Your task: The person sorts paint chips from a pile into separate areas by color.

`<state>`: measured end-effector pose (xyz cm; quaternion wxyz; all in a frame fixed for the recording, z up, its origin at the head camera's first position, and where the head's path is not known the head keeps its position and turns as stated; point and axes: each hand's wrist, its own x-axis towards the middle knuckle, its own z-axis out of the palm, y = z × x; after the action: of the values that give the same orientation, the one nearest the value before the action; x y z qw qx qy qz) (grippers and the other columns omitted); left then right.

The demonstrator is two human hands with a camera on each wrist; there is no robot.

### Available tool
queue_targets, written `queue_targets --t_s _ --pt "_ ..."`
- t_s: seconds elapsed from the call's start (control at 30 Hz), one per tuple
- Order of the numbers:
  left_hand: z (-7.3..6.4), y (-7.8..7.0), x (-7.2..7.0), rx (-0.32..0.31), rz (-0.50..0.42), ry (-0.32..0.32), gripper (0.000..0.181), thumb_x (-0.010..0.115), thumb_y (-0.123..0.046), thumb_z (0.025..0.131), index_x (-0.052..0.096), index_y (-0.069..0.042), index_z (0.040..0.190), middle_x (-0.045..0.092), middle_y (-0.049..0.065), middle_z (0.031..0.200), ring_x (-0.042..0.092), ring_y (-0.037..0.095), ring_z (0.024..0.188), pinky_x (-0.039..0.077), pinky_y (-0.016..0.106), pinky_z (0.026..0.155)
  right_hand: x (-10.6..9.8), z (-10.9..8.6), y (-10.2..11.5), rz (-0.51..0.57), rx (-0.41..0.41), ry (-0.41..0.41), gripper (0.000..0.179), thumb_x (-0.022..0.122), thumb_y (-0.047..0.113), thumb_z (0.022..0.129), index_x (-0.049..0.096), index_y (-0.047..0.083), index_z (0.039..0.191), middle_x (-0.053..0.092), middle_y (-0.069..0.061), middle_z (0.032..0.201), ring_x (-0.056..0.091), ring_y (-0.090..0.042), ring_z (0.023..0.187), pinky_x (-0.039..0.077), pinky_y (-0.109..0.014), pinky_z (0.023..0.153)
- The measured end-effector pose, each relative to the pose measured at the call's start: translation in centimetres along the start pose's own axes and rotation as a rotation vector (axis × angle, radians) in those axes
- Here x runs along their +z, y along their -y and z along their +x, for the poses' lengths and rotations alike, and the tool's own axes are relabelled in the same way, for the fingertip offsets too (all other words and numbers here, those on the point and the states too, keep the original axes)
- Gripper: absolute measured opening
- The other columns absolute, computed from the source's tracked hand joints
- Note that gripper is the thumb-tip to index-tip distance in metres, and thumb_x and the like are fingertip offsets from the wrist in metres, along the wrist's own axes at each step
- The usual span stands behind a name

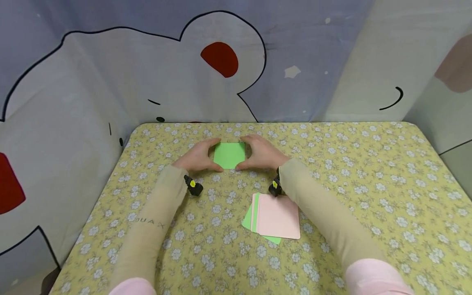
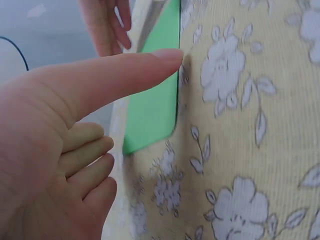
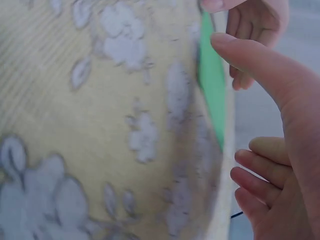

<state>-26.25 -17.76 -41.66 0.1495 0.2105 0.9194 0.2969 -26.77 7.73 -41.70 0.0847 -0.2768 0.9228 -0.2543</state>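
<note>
A green paper card (image 1: 229,155) lies on the flowered cloth between both hands, toward the table's far side. At its left end is my left hand (image 1: 200,155), the thumb by the near edge and the forefinger by the far edge. My right hand (image 1: 262,152) mirrors it at the right end. In the left wrist view the straight thumb (image 2: 125,75) reaches across the near edge of the green card (image 2: 152,110), other fingers loosely bent below. The right wrist view has the right thumb (image 3: 250,57) overlapping the green card (image 3: 212,75). The forefingers are partly hidden there.
Nearer me, by the right forearm, lies a loose fanned pile of pink cards (image 1: 279,217) and green cards (image 1: 248,219). A yellow flowered cloth (image 1: 206,258) covers the table. Behind it hangs a printed curtain (image 1: 295,49), and another fabric side stands at the left.
</note>
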Motion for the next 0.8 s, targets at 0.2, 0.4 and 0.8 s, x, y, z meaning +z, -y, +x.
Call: queue_targets --t_s 0.2,0.4,0.8 --pt "-0.6 -1.4 -0.1 0.025 -0.01 -0.044 0.109 0.093 -0.029 0.076 0.028 -0.004 0.16 0.028 0.012 0.164 0.034 0.032 0.145 0.032 0.048 0.117 -1.8 -1.1 0.4 0.0 -0.005 -0.029 0.109 0.084 0.059 0.076 0.036 0.005 0.158 0.036 -0.015 0.16 0.03 -0.033 0.147 0.027 -0.051 0.119" --pt "-1.4 -3.2 0.1 0.069 0.02 -0.101 0.107 0.094 -0.03 0.075 0.033 -0.006 0.159 0.032 0.012 0.162 0.034 0.033 0.145 0.031 0.051 0.117 -3.1 -3.0 0.7 0.012 0.006 -0.057 0.107 0.082 0.061 0.078 0.037 0.006 0.158 0.036 -0.013 0.16 0.031 -0.033 0.147 0.028 -0.053 0.118" --pt "-3.1 -5.6 2.0 0.142 -0.018 -0.102 0.098 0.091 -0.031 0.079 0.038 -0.009 0.158 0.037 0.009 0.16 0.036 0.03 0.144 0.033 0.049 0.116 -4.6 -6.8 0.1 0.002 -0.008 -0.123 0.106 0.078 0.066 0.078 0.036 0.012 0.159 0.036 -0.011 0.16 0.031 -0.031 0.147 0.03 -0.057 0.116"
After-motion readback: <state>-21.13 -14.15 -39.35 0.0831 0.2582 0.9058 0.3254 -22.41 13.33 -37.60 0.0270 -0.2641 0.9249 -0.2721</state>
